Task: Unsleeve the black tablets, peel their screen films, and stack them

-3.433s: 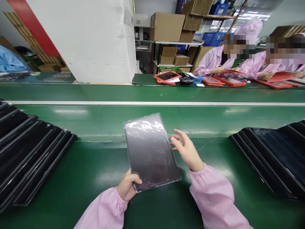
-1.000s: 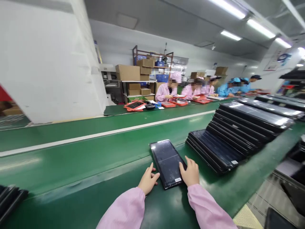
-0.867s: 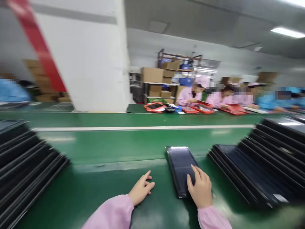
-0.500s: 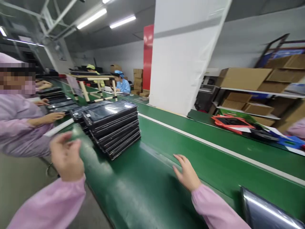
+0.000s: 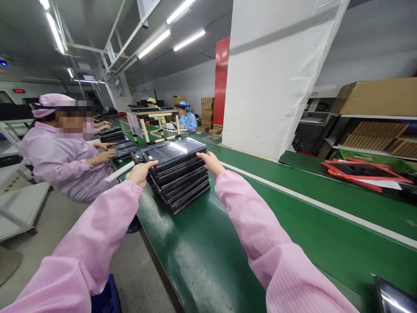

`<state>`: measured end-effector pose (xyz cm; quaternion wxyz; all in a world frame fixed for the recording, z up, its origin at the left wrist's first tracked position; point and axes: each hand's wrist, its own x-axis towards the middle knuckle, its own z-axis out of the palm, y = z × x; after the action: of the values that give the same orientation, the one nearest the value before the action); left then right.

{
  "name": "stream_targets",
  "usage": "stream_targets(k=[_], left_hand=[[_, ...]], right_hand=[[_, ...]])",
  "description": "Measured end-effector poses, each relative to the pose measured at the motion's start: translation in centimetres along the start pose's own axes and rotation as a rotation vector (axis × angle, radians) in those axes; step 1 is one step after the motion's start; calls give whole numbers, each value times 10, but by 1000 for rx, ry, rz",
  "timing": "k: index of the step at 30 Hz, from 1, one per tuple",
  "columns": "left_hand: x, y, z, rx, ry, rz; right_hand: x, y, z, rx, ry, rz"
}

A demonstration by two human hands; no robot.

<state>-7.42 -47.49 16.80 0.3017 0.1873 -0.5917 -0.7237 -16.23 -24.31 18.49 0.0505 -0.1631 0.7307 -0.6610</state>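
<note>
A stack of flat black screen panels (image 5: 182, 184), glossy on top and seemingly wrapped in clear film, lies on the green work surface (image 5: 208, 252). My left hand (image 5: 140, 173) grips the stack's left side near the top, its thumb on the upper panel's edge. On the opposite side, my right hand (image 5: 212, 163) holds the top panel's right edge between thumb and fingers. How many panels my hands grip cannot be told. Just behind this stack, more black panels are partly hidden. Another dark glossy panel (image 5: 395, 298) shows at the lower right corner.
A co-worker in pink (image 5: 68, 152) sits at the left, hands on other panels. A white strip (image 5: 293, 193) runs along the green surface. Behind it are a white pillar (image 5: 270, 78), red trays (image 5: 361, 171) and cardboard boxes (image 5: 384, 98). A blue bin (image 5: 107, 298) stands below left.
Both hands have moved forward from empty air onto the two sides of the panel stack and closed on it. The view has swung left, showing more of the co-worker.
</note>
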Motion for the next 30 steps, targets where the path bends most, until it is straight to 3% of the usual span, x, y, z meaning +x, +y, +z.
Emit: stream_targets(k=[5,9,13,16,19,22,26,28,30], left_hand=[[-13,15,8,-112,-30,119],[-30,29,21,-171,-128,187],[-53,31,36,-209,-204,254],[-83,21,48,-213,-289,232],[-127,-2,55,-265,-386,149],[-172,-36,48,-250,-516,53],[-208,-89,22,-186,-690,-254],[-218,-116,13,-13,-771,-449],[-230,-140,11,187,-913,-540]], right_hand=[[-3,2,11,199,-17,113],[-8,6,22,359,36,140],[-20,9,21,541,121,57],[-37,11,6,653,230,-53],[-68,24,-23,706,341,-110],[-118,54,-62,674,436,-66],[-199,108,-111,516,533,141],[-234,132,-124,409,554,259],[-260,150,-133,291,561,357]])
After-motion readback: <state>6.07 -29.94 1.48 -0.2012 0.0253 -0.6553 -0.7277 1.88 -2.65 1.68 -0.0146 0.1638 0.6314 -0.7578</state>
